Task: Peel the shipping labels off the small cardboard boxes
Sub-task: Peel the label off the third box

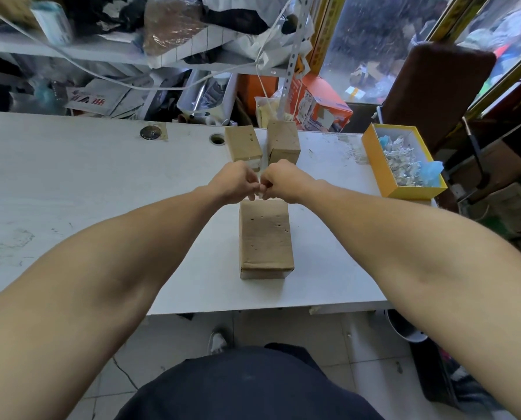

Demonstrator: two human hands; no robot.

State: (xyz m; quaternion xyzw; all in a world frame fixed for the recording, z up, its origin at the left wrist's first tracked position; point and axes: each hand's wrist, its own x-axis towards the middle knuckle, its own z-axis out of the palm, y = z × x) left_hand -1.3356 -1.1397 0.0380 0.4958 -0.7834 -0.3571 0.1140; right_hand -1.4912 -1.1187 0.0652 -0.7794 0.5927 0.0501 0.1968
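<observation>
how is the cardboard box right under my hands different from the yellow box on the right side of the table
The near cardboard box is closed, plain brown, and lies in the middle of the table, just below both hands. The yellow box is open, white inside, holds crumpled paper scraps, and sits at the right edge. Both are rectangular and rest on the table.

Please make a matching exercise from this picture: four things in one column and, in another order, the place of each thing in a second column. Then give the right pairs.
Things:
1. nearest cardboard box
2. yellow box
3. round metal disc
4. left hand

Places:
A. at the right end of the white table, holding crumpled scraps
B. near the table's far edge, left of the two far cardboard boxes
C. lying lengthwise between the two forearms
D. above the table's middle, fingertips meeting the right hand on a small pale scrap

Pairs: 1-C, 2-A, 3-B, 4-D
</observation>
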